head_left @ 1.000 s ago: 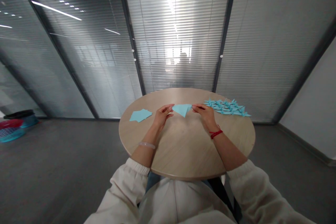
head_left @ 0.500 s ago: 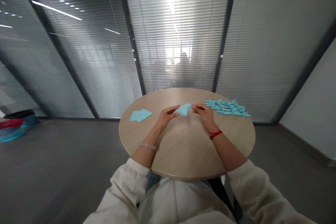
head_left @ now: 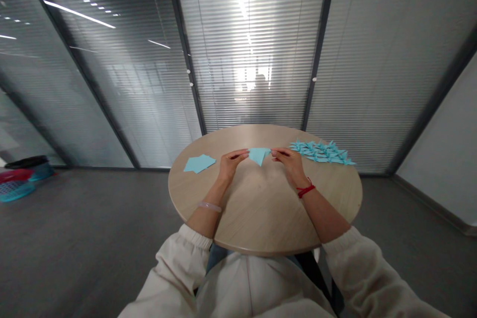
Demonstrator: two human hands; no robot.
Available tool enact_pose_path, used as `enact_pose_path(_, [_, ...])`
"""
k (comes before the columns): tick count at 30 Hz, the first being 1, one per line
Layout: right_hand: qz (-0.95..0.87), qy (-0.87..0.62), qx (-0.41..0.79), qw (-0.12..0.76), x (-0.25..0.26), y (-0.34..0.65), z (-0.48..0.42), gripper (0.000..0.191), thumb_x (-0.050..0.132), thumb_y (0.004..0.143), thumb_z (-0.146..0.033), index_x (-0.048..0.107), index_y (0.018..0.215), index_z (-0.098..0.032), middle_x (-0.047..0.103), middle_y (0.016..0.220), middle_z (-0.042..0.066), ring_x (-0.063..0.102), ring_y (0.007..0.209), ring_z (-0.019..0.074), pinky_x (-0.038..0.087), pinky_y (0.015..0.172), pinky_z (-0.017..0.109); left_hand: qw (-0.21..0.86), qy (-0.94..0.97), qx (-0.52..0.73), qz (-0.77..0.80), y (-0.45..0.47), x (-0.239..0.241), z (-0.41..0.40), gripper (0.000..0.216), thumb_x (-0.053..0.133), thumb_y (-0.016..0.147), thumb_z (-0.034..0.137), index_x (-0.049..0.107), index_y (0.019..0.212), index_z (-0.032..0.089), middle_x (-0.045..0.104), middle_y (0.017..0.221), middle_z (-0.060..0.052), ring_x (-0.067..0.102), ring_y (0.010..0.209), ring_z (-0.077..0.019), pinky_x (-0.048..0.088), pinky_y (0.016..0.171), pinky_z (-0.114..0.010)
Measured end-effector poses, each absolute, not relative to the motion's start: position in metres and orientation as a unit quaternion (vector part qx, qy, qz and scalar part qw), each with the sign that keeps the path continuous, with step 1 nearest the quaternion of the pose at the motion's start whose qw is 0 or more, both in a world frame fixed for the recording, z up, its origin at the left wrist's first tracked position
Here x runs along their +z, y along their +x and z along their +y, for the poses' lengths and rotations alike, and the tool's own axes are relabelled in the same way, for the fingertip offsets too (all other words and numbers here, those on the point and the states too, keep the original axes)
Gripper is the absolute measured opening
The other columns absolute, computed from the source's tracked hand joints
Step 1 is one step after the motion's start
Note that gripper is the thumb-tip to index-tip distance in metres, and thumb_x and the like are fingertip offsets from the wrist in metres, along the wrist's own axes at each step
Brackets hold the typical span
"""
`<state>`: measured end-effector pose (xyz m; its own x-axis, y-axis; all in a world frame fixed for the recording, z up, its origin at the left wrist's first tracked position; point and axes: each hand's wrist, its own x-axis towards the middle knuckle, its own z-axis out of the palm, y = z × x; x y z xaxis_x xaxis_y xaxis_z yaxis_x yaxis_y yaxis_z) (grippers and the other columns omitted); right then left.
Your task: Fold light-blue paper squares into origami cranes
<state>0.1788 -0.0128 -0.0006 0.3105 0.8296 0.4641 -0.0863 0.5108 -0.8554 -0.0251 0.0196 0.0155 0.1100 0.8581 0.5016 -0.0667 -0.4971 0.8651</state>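
Note:
A partly folded piece of light blue origami paper (head_left: 258,155) is held just above the round wooden table (head_left: 261,208), its point hanging down toward me. My left hand (head_left: 231,161) pinches its left corner between thumb and fingers. At the right corner, my right hand (head_left: 288,160) grips it the same way. To the left lie light blue paper sheets (head_left: 199,163), flat and loosely stacked. Several folded blue paper cranes (head_left: 320,152) sit in rows at the right, just beyond my right hand.
Behind the table stands a glass partition with blinds (head_left: 257,49). On the floor at far left are a blue basket with a red rim (head_left: 17,186) and a dark-topped blue bin (head_left: 37,168). A white wall (head_left: 447,149) rises on the right.
My left hand has shifted its hold from the paper's lower left side to its upper left corner. The paper is now stretched level between both hands, point down.

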Motion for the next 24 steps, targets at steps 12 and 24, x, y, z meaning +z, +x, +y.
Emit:
enact_pose_path(12, [-0.528,-0.412,0.293,0.682,0.001,0.183,-0.009,0.029,0.076,0.061,-0.044,0.072,0.075,-0.019,0.071,0.078,0.004,0.065,0.064,0.0167,0.056,0.068,0.035,0.340,0.638,0.618,0.308,-0.027,0.007,0.035,0.019,0.075,0.066,0.034,0.074,0.077,0.018,0.073,0.091,-0.007,0.065,0.087,-0.0216,0.048,0.085,-0.036])
enact_pose_path(24, [-0.560,-0.394,0.331,0.649,-0.009,0.178,-0.005,0.036,0.075,0.063,-0.047,0.071,0.083,-0.018,0.071,0.078,0.004,0.066,0.072,0.0183,0.053,0.077,0.035,0.342,0.689,0.568,0.293,-0.020,0.009,0.025,0.024,0.073,0.068,0.036,0.071,0.081,0.017,0.071,0.085,-0.005,0.061,0.076,-0.0165,0.047,0.073,-0.029])
